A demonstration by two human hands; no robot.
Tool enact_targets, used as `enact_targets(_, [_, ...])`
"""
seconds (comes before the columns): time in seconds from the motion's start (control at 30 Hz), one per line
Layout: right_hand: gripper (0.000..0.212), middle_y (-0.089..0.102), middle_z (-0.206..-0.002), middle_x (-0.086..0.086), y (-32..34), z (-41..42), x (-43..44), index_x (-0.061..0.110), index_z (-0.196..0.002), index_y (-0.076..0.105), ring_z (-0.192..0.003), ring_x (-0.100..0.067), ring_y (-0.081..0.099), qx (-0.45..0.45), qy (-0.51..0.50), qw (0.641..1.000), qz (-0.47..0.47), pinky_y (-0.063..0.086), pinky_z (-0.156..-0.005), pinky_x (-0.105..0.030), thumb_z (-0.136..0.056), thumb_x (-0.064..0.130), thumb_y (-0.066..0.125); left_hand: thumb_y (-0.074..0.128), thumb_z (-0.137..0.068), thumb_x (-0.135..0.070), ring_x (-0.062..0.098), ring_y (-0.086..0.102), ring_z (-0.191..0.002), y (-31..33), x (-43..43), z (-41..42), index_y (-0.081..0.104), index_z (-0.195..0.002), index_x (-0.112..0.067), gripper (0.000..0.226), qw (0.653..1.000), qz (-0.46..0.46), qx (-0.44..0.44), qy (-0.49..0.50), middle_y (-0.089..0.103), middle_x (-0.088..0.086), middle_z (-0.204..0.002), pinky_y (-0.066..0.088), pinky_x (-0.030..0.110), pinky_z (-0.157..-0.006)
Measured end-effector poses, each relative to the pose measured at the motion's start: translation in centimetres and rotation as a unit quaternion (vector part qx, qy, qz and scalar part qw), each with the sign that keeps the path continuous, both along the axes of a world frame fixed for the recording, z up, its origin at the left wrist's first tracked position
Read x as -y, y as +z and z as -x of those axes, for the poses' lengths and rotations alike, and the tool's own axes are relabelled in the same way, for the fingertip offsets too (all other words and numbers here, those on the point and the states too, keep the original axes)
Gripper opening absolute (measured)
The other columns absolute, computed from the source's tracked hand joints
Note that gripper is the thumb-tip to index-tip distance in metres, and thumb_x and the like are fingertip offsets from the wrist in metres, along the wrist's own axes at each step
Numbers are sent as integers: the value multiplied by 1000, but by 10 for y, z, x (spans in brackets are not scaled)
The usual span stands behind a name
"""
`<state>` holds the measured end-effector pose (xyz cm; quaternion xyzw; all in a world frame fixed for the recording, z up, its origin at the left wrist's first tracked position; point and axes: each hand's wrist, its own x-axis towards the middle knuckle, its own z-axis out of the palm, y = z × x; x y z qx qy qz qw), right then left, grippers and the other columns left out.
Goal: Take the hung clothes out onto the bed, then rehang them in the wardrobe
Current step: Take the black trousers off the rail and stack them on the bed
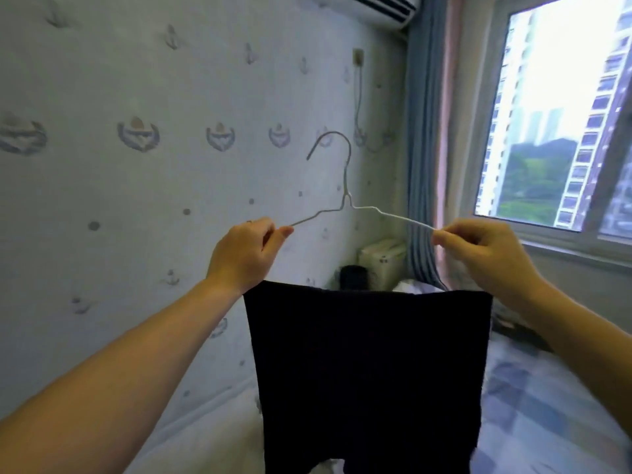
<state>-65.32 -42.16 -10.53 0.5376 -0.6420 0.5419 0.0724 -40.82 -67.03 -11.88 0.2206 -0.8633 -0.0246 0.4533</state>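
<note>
A thin white wire hanger [346, 196] is held up in front of me, hook pointing up and to the left. My left hand [244, 253] pinches its left shoulder and my right hand [485, 253] pinches its right shoulder. A black garment [366, 371] hangs down below my hands, draped over the hanger's lower bar, which is hidden behind my hands and the cloth. The bed [533, 398] with a blue checked sheet lies below and to the right. No wardrobe is in view.
A wallpapered wall [154, 165] runs along the left. A window [561, 114] with blue and pink curtains [424, 148] is at the right. A cream box [383, 256] and a dark object [355, 277] sit at the bed's far end. An air conditioner [379, 6] hangs above.
</note>
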Motion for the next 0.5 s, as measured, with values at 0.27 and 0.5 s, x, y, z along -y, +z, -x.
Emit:
enact_targets(0.27, [16, 59, -52, 6, -112, 37, -47, 16, -76, 73, -49, -6, 47, 135, -137, 972, -138, 41, -52, -18, -91, 19, 66, 45, -93, -59, 19, 41, -49, -125, 28, 119, 37, -60, -27, 47, 978, -58, 73, -185, 38, -10, -51, 32, 32, -48])
enact_targets(0.5, [19, 58, -52, -5, -190, 37, -93, 11, -75, 72, -48, -15, 47, 239, -249, 925, -158, 41, -51, -28, -91, 20, 66, 47, -92, -59, 11, 42, -48, -204, 11, 202, 35, -59, -26, 48, 937, -107, 126, -309, 37, -6, -50, 29, 32, -46])
